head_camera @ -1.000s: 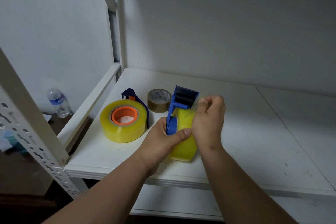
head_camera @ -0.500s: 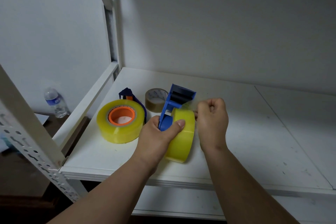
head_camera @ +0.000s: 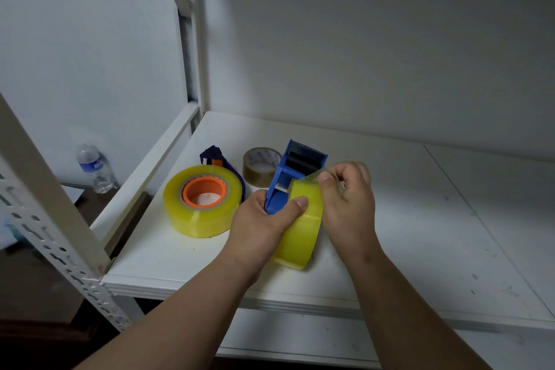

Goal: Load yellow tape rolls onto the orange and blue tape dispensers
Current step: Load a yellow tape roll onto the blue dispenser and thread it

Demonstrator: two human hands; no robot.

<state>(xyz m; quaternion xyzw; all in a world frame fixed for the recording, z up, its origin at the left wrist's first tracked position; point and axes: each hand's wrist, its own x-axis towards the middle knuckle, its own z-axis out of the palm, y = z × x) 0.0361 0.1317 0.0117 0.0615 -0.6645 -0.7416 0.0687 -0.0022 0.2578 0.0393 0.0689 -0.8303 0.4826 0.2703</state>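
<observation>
Gripping the blue dispenser [head_camera: 277,200] and its yellow roll [head_camera: 301,230] over the shelf [head_camera: 420,249], the left hand [head_camera: 264,225] steadies them; the right hand [head_camera: 348,198] pinches the tape end [head_camera: 312,176] at the roll's top.

One head-worn wide-angle cam, looking fwd and down from above onto a white shelf [head_camera: 420,219], close enough that both forearms enter from the bottom edge and the hands sit near frame centre. View faces the back wall, w/ a rack upright [head_camera: 45,189] cutting across the left side and floor visible beyond it. No 2nd view, so no shared area.
</observation>
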